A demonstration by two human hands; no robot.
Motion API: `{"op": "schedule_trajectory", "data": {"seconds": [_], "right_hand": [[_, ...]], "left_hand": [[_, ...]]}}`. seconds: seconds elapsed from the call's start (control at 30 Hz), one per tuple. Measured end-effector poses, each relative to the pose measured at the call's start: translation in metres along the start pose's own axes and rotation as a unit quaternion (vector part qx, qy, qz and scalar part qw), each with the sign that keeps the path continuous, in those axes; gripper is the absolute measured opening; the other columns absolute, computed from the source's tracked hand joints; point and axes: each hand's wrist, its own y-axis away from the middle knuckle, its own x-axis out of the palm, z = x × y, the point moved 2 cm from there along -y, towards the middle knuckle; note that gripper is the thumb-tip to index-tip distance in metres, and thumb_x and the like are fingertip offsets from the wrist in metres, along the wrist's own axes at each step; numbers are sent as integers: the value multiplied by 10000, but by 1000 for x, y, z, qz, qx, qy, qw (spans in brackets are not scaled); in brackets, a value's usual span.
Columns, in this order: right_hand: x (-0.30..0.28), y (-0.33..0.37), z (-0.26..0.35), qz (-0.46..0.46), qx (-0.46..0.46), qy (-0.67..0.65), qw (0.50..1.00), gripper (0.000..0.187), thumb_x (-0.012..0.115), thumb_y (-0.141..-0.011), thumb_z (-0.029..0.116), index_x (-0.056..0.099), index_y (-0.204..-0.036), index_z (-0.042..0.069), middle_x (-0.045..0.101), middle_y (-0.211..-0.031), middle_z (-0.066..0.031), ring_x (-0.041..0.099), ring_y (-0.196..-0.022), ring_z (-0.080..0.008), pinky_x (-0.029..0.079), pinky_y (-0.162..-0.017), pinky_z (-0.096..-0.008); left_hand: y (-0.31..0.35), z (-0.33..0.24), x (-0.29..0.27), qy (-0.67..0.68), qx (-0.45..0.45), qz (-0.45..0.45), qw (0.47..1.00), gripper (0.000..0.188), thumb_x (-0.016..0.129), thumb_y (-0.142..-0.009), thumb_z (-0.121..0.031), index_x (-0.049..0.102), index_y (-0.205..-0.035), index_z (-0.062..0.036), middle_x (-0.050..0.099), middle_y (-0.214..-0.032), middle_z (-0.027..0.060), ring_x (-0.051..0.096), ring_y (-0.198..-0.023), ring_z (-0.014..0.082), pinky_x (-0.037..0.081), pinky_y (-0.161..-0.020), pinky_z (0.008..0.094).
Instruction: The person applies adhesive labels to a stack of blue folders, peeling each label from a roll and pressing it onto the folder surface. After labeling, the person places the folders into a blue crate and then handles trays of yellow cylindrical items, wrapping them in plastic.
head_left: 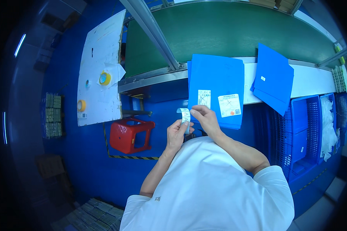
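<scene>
Sticker strip [184, 114] between two bare hands, just in front of a white shirt [204, 181]

The person's left hand [176, 133] holds the pale strip, thumb laid over its lower part and the fingers closed around behind. Dark marks run along the strip, and its upper end curls over to the left above that grip. The right hand [206, 118] is at the strip's right edge, with thumb and fingertips close together; whether they pinch the strip cannot be told.

Just beyond the grip and a little to the right lies a stack of blue sheets [216, 77], bearing two white paper labels [229, 104] with crossed lines on them. Left of the grip, lower down, a red stool [121, 135] is on the blue floor near a striped line [133, 157].

Well to the right of the hands are blue crates [302, 99], one of them with clear plastic bags [327, 123]. Further out on that side, more blue sheets [273, 77] rest askew across a white ledge [308, 82].

Well to the left of the grip and beyond the stool is a worn white table [100, 46] with rolls of tape [108, 79] on it. Farthest ahead of the hands, past the stack, stretches a green belt [227, 30], with a metal post [152, 34] rising at its near edge.
</scene>
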Motion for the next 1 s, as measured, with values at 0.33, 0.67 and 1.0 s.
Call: {"op": "schedule_trajectory", "data": {"seconds": [0.33, 0.67, 1.0], "right_hand": [[-5, 12, -3, 87, -315, 344, 880, 291, 697, -845, 149, 718, -1123, 63, 652, -1242, -86, 542, -1225, -283, 444, -1020, -424], [-10, 4, -27, 66, -28, 103, 992, 227, 703, -881, 198, 769, -1023, 34, 722, -1065, -88, 655, -1005, -203, 510, -889, -334], [-80, -157, -12, -164, -171, 333, 913, 276, 651, -886, 343, 783, -964, 113, 707, -1042, -134, 652, -990, -313, 508, -847, -402]], "left_hand": [[-9, 16, -15, 101, -42, 66, 992, 239, 557, -994, -126, 675, -1100, 53, 721, -946, 115, 694, -827, 144, 560, -739, 265], [-10, 11, -12, -125, -1, 105, 987, 278, 497, -989, -58, 649, -1197, 47, 713, -1042, 155, 708, -909, 193, 569, -808, 314], [-5, 24, -35, -21, -79, 22, 996, 287, 485, -973, -18, 616, -1217, 55, 694, -1066, 173, 705, -893, 232, 577, -804, 345]]}}
